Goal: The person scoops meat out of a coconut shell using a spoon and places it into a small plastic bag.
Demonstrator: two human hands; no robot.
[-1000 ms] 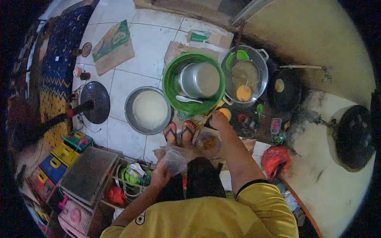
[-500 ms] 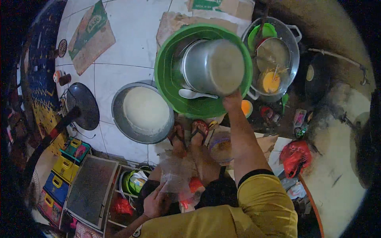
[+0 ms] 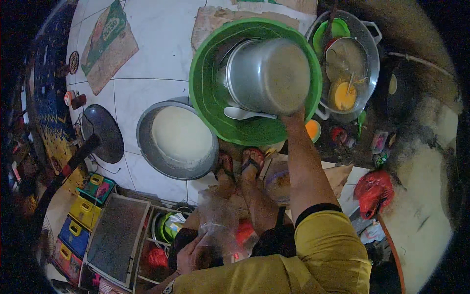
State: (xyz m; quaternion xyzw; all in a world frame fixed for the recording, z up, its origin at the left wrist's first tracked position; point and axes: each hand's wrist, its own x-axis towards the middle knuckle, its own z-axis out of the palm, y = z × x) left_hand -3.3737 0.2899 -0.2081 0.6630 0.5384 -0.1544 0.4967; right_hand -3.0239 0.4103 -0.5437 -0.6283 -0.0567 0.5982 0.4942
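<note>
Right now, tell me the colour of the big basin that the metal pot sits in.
Bright green; the basin shows clearly in the head view, holding the metal pot.

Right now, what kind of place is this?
Probably a home cooking spot on a tiled floor. A green basin holds a metal pot, a big bowl of pale batter sits beside it, and a dark pan lies nearby.

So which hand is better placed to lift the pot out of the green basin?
Probably the right hand: it already reaches the rim of the pot in the green basin. The left hand is low by the body, gripping a clear plastic bag.
</note>
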